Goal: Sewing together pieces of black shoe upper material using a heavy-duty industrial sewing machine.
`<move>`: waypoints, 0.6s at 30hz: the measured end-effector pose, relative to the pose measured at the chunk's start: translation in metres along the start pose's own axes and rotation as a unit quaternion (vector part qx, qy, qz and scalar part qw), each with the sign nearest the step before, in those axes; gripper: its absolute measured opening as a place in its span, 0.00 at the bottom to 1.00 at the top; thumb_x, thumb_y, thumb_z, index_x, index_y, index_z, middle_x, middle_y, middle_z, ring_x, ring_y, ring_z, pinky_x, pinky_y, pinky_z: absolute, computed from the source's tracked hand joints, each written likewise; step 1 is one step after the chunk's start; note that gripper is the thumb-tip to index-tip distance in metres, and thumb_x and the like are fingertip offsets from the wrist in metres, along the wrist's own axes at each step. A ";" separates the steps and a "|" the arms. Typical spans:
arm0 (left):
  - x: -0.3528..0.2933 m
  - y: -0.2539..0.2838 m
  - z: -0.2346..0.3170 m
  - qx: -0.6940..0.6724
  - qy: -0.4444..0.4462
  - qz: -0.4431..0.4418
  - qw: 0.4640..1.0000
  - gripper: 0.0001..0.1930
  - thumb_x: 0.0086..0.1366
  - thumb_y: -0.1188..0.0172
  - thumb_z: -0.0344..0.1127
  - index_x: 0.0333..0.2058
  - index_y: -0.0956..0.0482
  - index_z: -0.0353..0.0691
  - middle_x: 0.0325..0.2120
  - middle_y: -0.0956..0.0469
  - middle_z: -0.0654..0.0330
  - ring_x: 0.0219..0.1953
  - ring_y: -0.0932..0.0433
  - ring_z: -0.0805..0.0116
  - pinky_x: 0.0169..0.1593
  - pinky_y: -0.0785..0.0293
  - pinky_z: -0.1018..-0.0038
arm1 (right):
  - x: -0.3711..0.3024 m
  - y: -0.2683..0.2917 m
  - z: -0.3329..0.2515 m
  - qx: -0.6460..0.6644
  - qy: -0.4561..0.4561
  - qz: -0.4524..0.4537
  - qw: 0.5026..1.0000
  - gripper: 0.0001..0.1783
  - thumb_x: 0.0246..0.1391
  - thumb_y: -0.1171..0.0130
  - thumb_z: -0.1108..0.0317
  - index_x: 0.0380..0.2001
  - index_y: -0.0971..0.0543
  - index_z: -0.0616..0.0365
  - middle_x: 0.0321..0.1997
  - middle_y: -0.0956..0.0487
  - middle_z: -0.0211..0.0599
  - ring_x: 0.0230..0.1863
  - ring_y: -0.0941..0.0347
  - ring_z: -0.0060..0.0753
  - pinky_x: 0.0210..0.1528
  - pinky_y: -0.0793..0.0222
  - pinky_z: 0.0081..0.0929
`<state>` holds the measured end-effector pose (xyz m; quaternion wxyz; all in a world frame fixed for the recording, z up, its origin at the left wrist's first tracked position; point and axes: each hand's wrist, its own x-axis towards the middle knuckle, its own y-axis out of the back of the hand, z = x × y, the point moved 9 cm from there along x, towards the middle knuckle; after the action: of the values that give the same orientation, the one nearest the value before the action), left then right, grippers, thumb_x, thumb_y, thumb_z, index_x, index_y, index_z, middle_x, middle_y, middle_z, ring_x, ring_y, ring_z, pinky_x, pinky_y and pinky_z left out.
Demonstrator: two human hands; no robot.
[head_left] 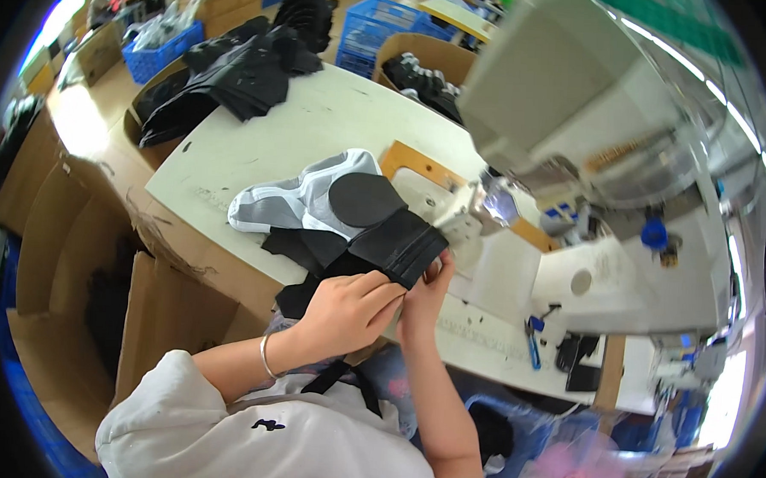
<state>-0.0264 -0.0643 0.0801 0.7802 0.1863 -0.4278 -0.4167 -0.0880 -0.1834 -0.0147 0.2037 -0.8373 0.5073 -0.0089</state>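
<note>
A: What do my hands hold?

B: My left hand [346,310] and right hand [423,296], each grip clamped on the black fabric piece [396,244], at the desk [320,121] edge, 6 o'clock from centre.

A: Its long axis?

B: It runs from 7 to 1 o'clock, pointing toward the sewing machine [576,119].

A: The risk?

B: I judge the layers may slip askew if either pinch loosens; the grey-white piece [290,202] at 10 o'clock could snag.
</note>
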 end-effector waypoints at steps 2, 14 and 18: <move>-0.010 0.044 0.033 0.088 -0.175 0.206 0.959 0.13 0.56 0.32 0.30 0.42 0.15 0.40 0.39 0.21 0.53 0.39 0.17 0.57 0.36 0.20 0.69 | -0.003 -0.008 -0.008 -0.079 0.101 0.014 0.992 0.38 0.60 0.44 0.82 0.69 0.47 0.55 0.55 0.27 0.41 0.54 0.29 0.29 0.54 0.30 0.30; 0.033 0.127 -0.005 0.369 -0.130 0.171 0.904 0.17 0.43 0.30 0.44 0.36 0.15 0.54 0.45 0.24 0.67 0.38 0.25 0.67 0.53 0.36 0.66 | -0.003 -0.066 -0.030 -0.021 0.099 -0.184 0.978 0.17 0.61 0.43 0.84 0.53 0.23 0.64 0.51 0.20 0.34 0.49 0.24 0.23 0.54 0.28 0.22; 0.033 0.150 -0.009 0.411 -0.121 0.174 0.887 0.11 0.48 0.29 0.45 0.27 0.20 0.50 0.58 0.24 0.75 0.64 0.34 0.60 0.63 0.51 0.53 | 0.002 -0.093 -0.014 -0.224 0.113 -0.212 0.944 0.16 0.59 0.38 0.80 0.51 0.24 0.63 0.49 0.20 0.38 0.47 0.25 0.22 0.53 0.28 0.23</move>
<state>0.0639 -0.0047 0.1889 0.6360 0.3608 -0.6773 -0.0807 -0.0111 -0.1527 0.0305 -0.0546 -0.9431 0.3263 -0.0326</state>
